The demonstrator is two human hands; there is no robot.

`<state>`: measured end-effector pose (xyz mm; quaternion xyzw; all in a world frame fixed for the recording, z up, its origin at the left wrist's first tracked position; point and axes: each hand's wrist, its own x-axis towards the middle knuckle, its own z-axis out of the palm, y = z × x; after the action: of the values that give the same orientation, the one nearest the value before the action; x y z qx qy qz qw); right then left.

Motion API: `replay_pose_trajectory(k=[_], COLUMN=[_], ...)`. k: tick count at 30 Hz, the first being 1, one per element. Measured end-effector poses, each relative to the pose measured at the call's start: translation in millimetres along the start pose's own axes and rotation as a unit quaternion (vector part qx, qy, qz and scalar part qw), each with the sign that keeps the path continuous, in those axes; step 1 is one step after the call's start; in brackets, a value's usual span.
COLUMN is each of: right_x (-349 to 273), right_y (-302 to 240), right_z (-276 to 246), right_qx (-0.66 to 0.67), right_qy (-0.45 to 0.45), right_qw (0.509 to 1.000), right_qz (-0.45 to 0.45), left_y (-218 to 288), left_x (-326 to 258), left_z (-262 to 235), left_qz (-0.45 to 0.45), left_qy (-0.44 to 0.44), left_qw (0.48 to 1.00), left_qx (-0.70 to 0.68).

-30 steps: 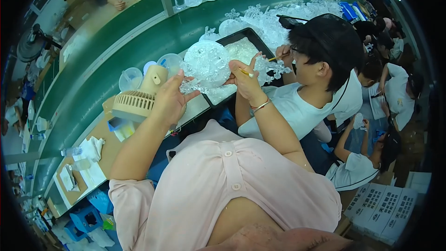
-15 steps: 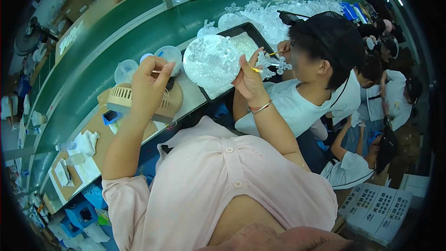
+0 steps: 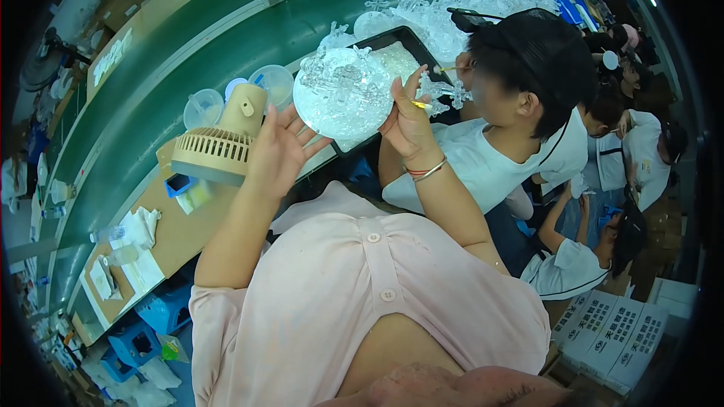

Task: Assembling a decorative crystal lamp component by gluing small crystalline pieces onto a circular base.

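Note:
A round clear-and-white ornament (image 3: 343,98), covered in glassy lumps and small upright pieces, is tilted above the black tray. My right hand (image 3: 409,124) grips its right edge, thumb toward the ornament. A slim yellow stick with a white tip (image 3: 422,105) shows against that hand's fingers; how it is held cannot be made out. My left hand (image 3: 280,149) has its palm up and fingers spread at the ornament's lower left edge. Whether those fingertips touch it is unclear. Just left of that hand stands a beige fan (image 3: 219,139).
Clear granules fill the black tray (image 3: 413,41). Lidded plastic tubs (image 3: 202,109) stand behind the fan. More clear ornaments (image 3: 430,22) line the green conveyor (image 3: 196,53). Close on my right sits a co-worker in a white shirt (image 3: 483,162), holding a clear cross-shaped piece (image 3: 445,94).
My left hand has come down and right from above the fan, its pinched fingers now spread beside the ornament. The ornament, still in my right hand, has shifted slightly.

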<state>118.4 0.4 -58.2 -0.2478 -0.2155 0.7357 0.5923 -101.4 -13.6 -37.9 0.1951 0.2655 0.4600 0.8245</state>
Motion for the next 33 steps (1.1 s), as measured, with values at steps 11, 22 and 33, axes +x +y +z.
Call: replay_pose_trajectory(k=[11, 22, 33], right_x=[-6, -77, -82], right_y=[-10, -43, -36], right_z=[3, 57, 81], right_qx=[-0.12, -0.659, -0.684], right_qy=[0.003, -0.138, -0.218], right_qw=[0.989, 0.604, 0.534], right_qz=[0.082, -0.426, -0.447], left_y=[-12, -3, -1], left_x=[7, -19, -39], left_z=[16, 36, 50], left_qz=[0.039, 0.164, 0.175], left_qy=[0.036, 0.001, -0.002], left_qw=[0.991, 0.982, 0.982], left_qx=[-0.12, -0.093, -0.07])
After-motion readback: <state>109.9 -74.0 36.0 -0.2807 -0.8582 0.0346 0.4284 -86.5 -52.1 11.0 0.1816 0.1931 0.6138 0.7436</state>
